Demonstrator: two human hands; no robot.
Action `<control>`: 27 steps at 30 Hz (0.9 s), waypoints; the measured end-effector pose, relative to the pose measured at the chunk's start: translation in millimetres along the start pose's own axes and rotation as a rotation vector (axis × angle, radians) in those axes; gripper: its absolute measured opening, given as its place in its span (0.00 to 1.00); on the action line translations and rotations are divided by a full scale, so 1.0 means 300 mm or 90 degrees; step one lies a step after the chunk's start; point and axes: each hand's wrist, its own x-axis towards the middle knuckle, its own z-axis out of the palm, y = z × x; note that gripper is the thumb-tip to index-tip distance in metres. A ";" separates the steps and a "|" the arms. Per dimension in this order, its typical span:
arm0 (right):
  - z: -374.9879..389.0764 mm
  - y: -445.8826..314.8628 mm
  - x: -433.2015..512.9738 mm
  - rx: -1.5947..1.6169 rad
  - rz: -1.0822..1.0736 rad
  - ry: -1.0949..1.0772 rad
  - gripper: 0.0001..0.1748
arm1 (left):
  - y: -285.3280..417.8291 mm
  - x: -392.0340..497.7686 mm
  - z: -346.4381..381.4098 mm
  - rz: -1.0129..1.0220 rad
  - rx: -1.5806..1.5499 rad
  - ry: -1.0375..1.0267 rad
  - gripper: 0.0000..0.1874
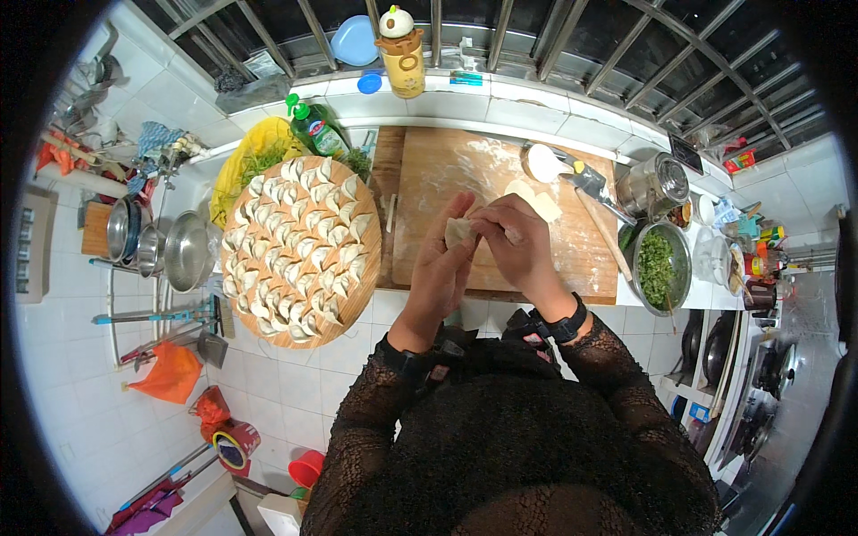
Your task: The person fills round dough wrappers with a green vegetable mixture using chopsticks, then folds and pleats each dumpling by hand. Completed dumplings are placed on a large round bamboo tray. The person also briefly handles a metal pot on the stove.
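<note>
A pale dumpling (pixel 459 231) lies between my two hands above the near part of a floured wooden board (pixel 429 167). My left hand (pixel 439 258) cradles it in the palm, and the fingers of my right hand (pixel 515 236) pinch its right edge. Flat dough wrappers (pixel 544 204) rest on the board beyond my right hand. Beside them, a wooden rolling pin (pixel 603 234) slants across the board's right part. On the left, a round wooden board (pixel 365 295) bears many folded dumplings (pixel 305 248). A metal bowl (pixel 685 268) at the right contains chopped green filling (pixel 655 264).
A green pump bottle (pixel 322 134) and a yellow plastic bag (pixel 231 167) of greens stand behind the round board. A cleaver (pixel 590 181) and a lidded steel pot (pixel 653 184) are at the back right. A yellow bottle (pixel 404 67) stands on the window ledge.
</note>
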 end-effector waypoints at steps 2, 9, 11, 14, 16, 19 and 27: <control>0.001 -0.002 0.003 -0.005 -0.024 0.019 0.07 | 0.002 -0.001 0.002 -0.003 0.035 -0.022 0.30; -0.011 0.002 0.023 -0.042 -0.083 0.003 0.08 | 0.006 0.010 -0.019 -0.022 0.143 -0.025 0.31; -0.020 0.013 0.036 -0.062 -0.109 -0.029 0.09 | -0.002 0.019 -0.024 -0.008 0.219 -0.043 0.30; -0.016 0.024 0.039 -0.082 -0.167 0.014 0.10 | 0.001 0.027 -0.029 0.012 0.299 -0.071 0.33; -0.018 0.030 0.036 -0.037 -0.108 -0.011 0.10 | 0.015 0.029 -0.028 0.029 0.322 -0.085 0.33; -0.026 0.039 0.044 -0.036 -0.119 -0.063 0.11 | 0.055 0.026 -0.030 -0.074 0.353 -0.087 0.37; -0.030 0.009 0.044 -0.030 -0.076 -0.016 0.07 | 0.050 0.034 -0.030 -0.058 0.257 -0.059 0.37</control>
